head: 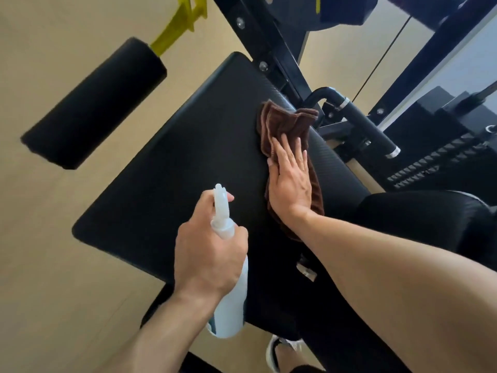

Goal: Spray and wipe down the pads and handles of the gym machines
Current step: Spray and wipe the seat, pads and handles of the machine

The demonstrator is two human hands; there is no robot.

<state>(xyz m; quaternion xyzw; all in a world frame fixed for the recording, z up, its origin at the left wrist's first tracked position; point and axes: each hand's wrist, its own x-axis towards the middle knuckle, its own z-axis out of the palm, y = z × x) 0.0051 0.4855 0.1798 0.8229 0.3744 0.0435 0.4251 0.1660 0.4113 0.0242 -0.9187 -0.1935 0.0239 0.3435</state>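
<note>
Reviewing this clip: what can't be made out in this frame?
- Head view: spray bottle label and fill level, covered by the left hand.
- Pad surface under the brown cloth and right hand.
- Roller pad: motion-blurred.
- Shoe: cut off by the bottom edge.

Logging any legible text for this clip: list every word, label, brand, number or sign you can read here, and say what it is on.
No text can be read in this frame.
Spray bottle, gripped by the left hand: no label visible.
Brown cloth, under the flat right hand: no tag or print.
Black seat pad and roller pad: plain.
Weight stack: any numbers too blurred to read.
</note>
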